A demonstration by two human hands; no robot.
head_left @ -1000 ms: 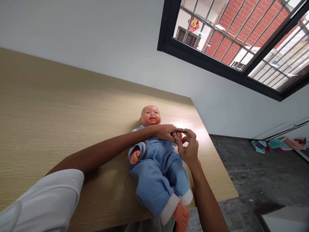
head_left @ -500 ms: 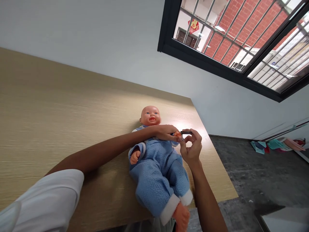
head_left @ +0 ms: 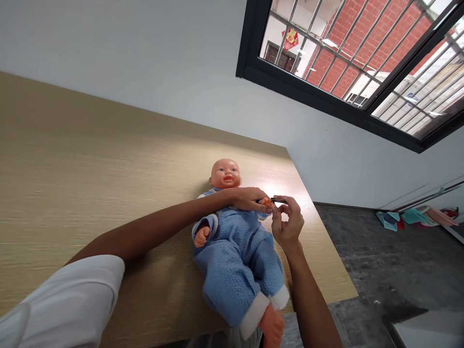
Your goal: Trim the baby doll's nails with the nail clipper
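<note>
— Near the right end of the desk (head_left: pixel 108 145), what's lying there?
— A baby doll (head_left: pixel 225 175) on its back, head toward the far side and feet at the near edge, dressed in a blue fleece suit (head_left: pixel 235 285).

— And the person's hands?
— The left hand (head_left: pixel 248 199) reaches across the doll's chest, closed around the doll's small hand (head_left: pixel 266 202). The right hand (head_left: pixel 288 227) pinches a small nail clipper (head_left: pixel 278 200) between thumb and fingers, right beside that little hand.

— What step would you call that?
— Trimming the doll's nails, I'd judge, with the clipper already up at the fingers.

— What does the next move call for?
— A steady left grip and the clipper lined up on one fingertip. Whether it's touching yet is too small to tell.

— Anything else around?
— A barred window (head_left: pixel 326 53) at the far right, and cloths (head_left: pixel 402 216) on the floor (head_left: pixel 369 261) to the right.
</note>
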